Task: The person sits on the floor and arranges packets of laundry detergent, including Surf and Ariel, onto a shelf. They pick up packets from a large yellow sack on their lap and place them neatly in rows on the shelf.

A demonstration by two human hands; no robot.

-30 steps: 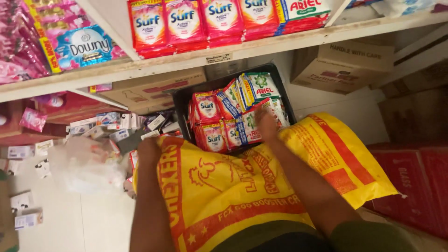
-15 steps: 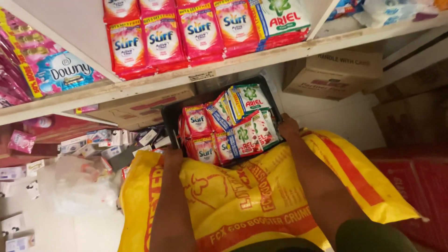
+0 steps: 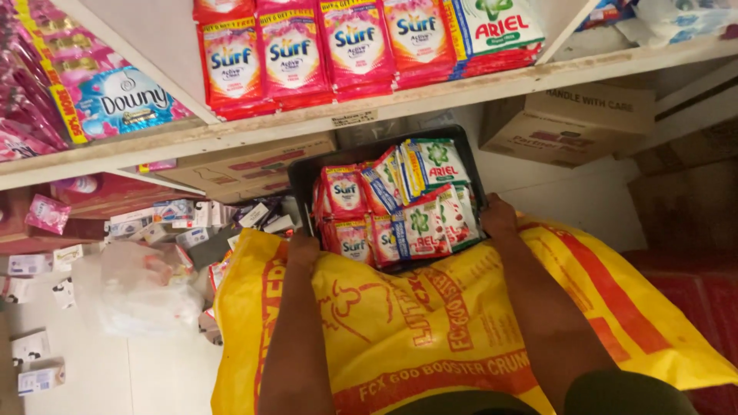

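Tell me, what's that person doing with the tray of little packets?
A person is gripping a black tray with both hands: the left hand on its near-left corner, the right hand on its right edge. The tray is packed with red and green detergent sachets. A yellow sack lies over the person's lap, below a shelf stacked with more packets.

White shelf: red detergent packets. Floor: small boxes, clear bag.
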